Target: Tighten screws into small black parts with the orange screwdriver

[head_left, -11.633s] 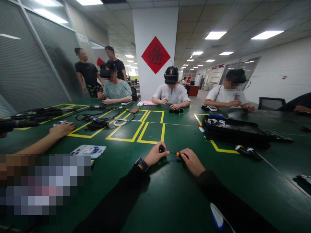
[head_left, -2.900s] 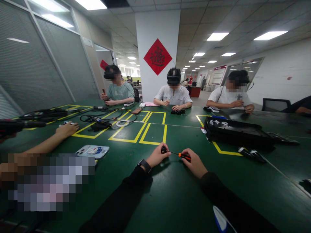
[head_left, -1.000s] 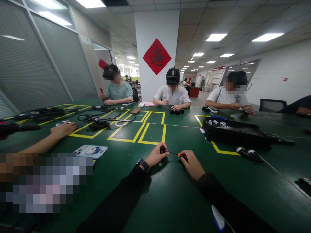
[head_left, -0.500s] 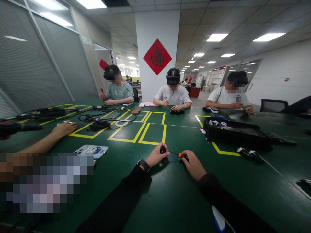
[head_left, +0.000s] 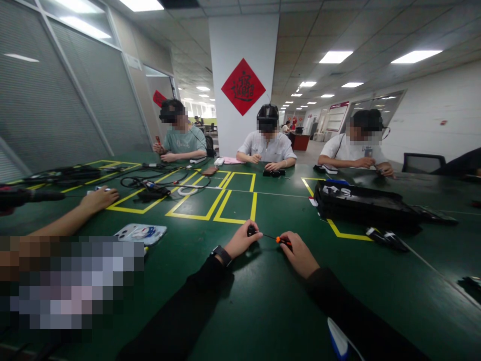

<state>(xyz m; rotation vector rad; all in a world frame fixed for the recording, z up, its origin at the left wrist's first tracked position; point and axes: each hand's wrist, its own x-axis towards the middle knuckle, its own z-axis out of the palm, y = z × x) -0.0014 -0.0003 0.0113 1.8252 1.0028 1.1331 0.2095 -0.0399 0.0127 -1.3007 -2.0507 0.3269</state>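
My left hand (head_left: 240, 239) is closed on a small black part (head_left: 251, 230), held just above the green table (head_left: 248, 296). The fingers of my right hand (head_left: 300, 254) are wrapped round the handle of a screwdriver (head_left: 278, 240) with an orange and black grip. Its thin shaft points left, and the tip meets or nearly meets the black part; the exact contact is too small to tell.
A black tray-like case (head_left: 361, 205) lies at the right, with black pieces (head_left: 387, 238) in front. At the left are a phone (head_left: 141, 234), cables (head_left: 150, 188) and another person's hand (head_left: 99, 199). Three people sit opposite.
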